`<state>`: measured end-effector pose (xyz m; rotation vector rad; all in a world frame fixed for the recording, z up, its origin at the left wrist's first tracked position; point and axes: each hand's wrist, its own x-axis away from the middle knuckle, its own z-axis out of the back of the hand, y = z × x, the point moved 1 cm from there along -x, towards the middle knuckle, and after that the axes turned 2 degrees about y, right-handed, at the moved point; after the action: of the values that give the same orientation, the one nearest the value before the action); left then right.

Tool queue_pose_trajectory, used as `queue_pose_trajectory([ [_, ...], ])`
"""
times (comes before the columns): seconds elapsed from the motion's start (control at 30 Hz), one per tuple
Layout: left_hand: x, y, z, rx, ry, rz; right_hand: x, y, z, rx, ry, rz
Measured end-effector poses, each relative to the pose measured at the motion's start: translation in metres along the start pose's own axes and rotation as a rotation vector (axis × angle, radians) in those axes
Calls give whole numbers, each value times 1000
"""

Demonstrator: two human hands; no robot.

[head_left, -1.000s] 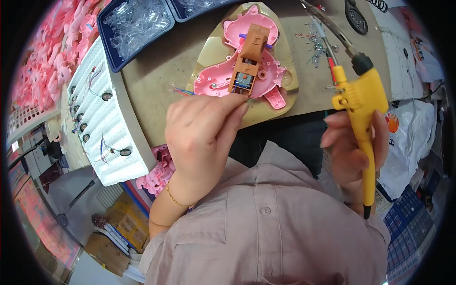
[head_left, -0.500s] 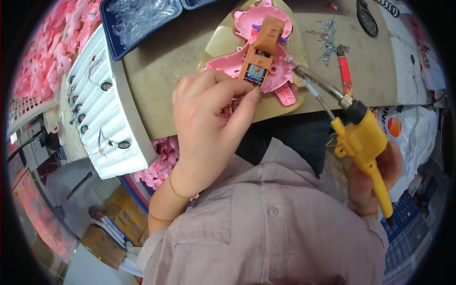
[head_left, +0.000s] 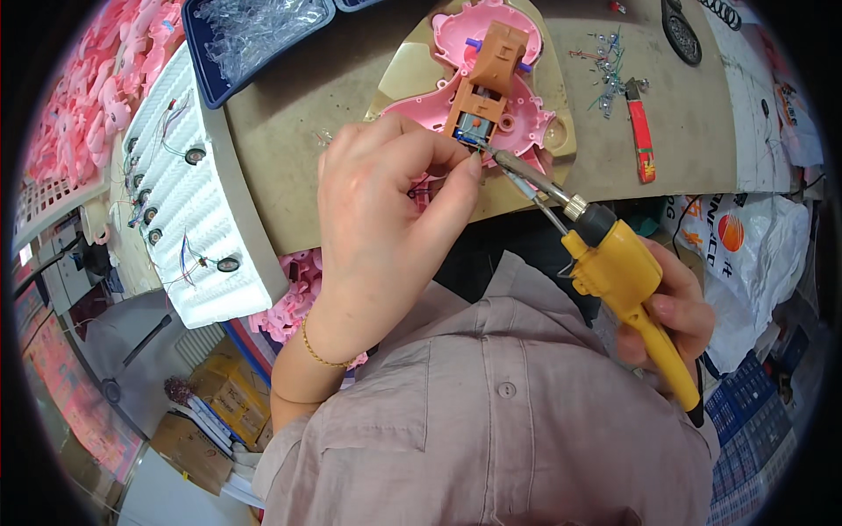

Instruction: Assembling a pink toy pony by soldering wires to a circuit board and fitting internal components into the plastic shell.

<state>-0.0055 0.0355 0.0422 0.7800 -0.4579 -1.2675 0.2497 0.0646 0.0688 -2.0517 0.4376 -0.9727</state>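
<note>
A pink plastic toy shell half [head_left: 421, 110] lies on a yellowish pad [head_left: 399, 74] on the bench. Set in the shell is a brown gearbox [head_left: 495, 66] with a small motor [head_left: 474, 127] at its near end. My left hand [head_left: 386, 184] is pinched at that end, apparently on a thin wire whose tip is mostly hidden by the fingers. In my right hand [head_left: 680, 307] is a yellow gun-shaped soldering iron [head_left: 618, 272], its handle pointing down and right. The iron's tip is close to my left fingertips and the motor's near end; actual contact is too small to make out.
A blue bin [head_left: 263, 44] of clear plastic pieces stands at the back left. Beside it is a white foam tray [head_left: 202, 219] with wired round parts. Pink shells [head_left: 79, 114] are heaped far left. A red-handled cutter knife [head_left: 640, 136] and small wired components [head_left: 605, 74] lie right.
My right hand has brought the soldering iron left and down, so its tip now reaches the motor's near end. My left hand keeps its pinch almost in place.
</note>
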Motion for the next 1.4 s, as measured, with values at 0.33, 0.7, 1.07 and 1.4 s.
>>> queue_pose_trajectory([
  [0.33, -2, 1, 2, -10, -19, -3, 4, -1, 3, 107, -8, -84],
  [0.7, -2, 6, 5, -93, -36, -12, -7, 31, 28, 592, 57, 926],
  [1.07, -1, 39, -10, -928, -50, -846, -5, 8, 52, 356, 678, 932],
  [1.4, -55, 64, 8, -567, -328, -598, 7, 17, 88, 295, 870, 979],
])
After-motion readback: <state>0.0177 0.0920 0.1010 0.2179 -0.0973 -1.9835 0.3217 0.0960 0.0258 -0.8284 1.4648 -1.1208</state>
